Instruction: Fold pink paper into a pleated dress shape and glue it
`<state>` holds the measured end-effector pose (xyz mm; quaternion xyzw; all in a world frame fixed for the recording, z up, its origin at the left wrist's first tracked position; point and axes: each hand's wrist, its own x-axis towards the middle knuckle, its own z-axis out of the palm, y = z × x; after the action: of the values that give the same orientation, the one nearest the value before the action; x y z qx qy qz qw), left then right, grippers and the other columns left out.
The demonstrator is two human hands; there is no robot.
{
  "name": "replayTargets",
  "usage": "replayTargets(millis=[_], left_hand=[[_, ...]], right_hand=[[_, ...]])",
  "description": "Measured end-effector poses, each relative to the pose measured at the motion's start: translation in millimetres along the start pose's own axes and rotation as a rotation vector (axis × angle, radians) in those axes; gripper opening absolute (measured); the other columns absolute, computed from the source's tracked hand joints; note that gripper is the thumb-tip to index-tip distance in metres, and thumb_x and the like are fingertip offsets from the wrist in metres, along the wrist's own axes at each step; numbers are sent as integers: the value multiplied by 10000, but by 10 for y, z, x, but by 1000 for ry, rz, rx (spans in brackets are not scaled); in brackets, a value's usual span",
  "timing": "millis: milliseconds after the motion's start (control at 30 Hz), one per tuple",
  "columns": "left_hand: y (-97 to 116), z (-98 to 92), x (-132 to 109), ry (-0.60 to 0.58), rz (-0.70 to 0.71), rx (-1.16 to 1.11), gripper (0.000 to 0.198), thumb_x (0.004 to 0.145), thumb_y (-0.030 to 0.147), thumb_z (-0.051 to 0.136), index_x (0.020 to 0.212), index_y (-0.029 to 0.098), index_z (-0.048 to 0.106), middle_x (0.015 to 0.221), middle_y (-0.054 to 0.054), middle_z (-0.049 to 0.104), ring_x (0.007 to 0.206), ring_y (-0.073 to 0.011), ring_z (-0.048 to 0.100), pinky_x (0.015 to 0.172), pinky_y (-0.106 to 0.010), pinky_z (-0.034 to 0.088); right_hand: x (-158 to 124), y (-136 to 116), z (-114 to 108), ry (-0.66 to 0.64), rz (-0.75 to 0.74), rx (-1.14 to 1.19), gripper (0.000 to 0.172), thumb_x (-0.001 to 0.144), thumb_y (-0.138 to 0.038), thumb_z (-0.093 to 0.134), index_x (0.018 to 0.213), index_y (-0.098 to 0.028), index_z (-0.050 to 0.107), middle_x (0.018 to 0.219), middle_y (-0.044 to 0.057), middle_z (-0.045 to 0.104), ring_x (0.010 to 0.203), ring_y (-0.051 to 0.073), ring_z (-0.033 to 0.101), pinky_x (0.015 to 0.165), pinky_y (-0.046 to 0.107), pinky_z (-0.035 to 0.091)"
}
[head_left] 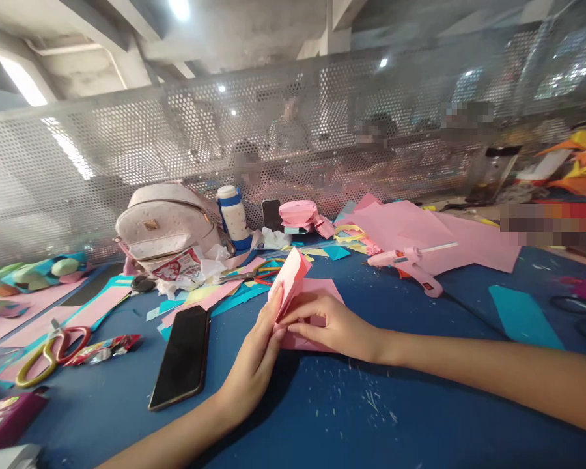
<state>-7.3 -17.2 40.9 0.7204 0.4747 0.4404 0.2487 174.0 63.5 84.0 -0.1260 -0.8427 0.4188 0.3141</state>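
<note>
A folded piece of pink paper (292, 279) stands upright between my hands over the blue table. My left hand (258, 348) grips it along its left side, thumb toward me. The fingers of my right hand (329, 326) pinch its lower edge, close to my left thumb. Behind my right hand lies a flat pink sheet (325, 290), partly covered by the hand. A black phone (180, 355) rests on the table left of my left hand. Beyond my right hand is a pink glue gun (410, 264) with a glue stick in its back.
Red-and-yellow scissors (53, 352) and a candy wrapper (105, 348) lie at the left. Another pair of scissors (261, 273) sits among paper scraps. A backpack (168, 221) and a white bottle (233, 215) stand behind. Large pink sheets (478, 241) and a blue strip (525, 316) are right.
</note>
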Motion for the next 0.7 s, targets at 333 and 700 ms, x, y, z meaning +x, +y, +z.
replayTargets(millis=[333,700], left_hand=[[30,-4,12,-20,28,20,460,1025,305,326,1482,347,305,1583,28,261,1463,-195,199,1212,-439,142],[27,-24,-11,-39,74,192,492,1035,256,290,1503,390,212,1596,37,213,1473,-177,145,1219,-448,40]], right_hand=[[-22,11,47,116,5,8,125,867,-230,669,969,-235,742,1000,15,741,942,168,673,880,311,517],[-32,10,48,117,-6,-23,136,851,-176,672,957,-229,740,1000,11,733,942,157,655,864,297,500]])
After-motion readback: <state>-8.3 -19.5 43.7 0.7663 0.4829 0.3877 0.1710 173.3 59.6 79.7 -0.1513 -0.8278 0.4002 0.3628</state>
